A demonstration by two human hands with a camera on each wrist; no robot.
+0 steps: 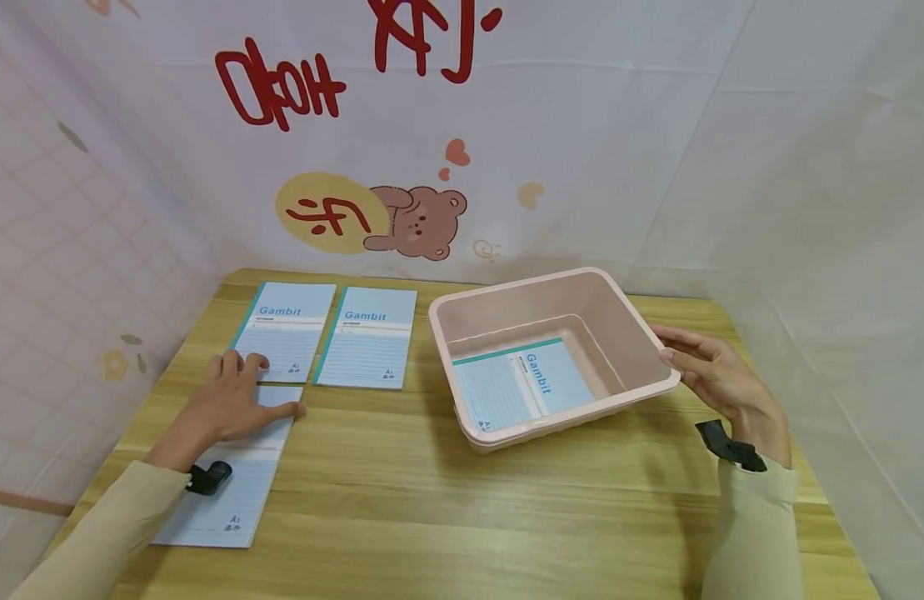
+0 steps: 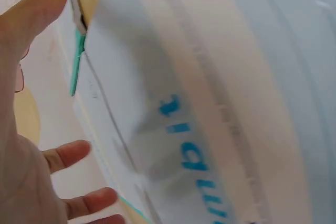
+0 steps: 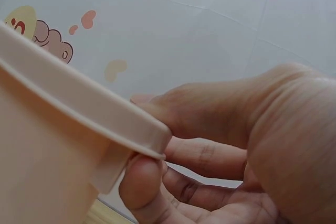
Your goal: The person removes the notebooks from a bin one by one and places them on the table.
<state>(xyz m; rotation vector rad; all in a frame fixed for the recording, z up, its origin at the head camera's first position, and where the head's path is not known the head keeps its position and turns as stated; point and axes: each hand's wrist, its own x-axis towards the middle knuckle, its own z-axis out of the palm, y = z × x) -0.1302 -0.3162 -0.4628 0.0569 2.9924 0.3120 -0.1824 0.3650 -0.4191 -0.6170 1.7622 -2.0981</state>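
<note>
Landmark: we take the pink tub as reference; it sits on the wooden table, tipped so its opening faces us.
Right hand: our right hand grips the tub's rim at the right-hand corner. In the right wrist view the thumb is tucked under the rim lip and the fingers curl behind it, so the hand is clamped on the tub.
Tub contents: one blue notebook lies flat on the tub floor, "Gambit" title readable, teal spine toward the tub's back wall.
Left hand: our left hand lies flat, well left of the tub, fingers spread and straight, pressing on the near notebook. Nothing is pinched; the fingers are apart.
Near notebook: well left of the tub, closest to us, cover up. In the left wrist view we see its blue lettering blurred, close under the palm.
Far-left notebook: left of the tub, farther back; our left fingertips reach just onto its near edge.
Middle notebook: between the far-left notebook and the tub, near the tub's left wall, not touching it.
Backdrop: behind the tub, a white sheet with red lettering and a bear picture.
</note>
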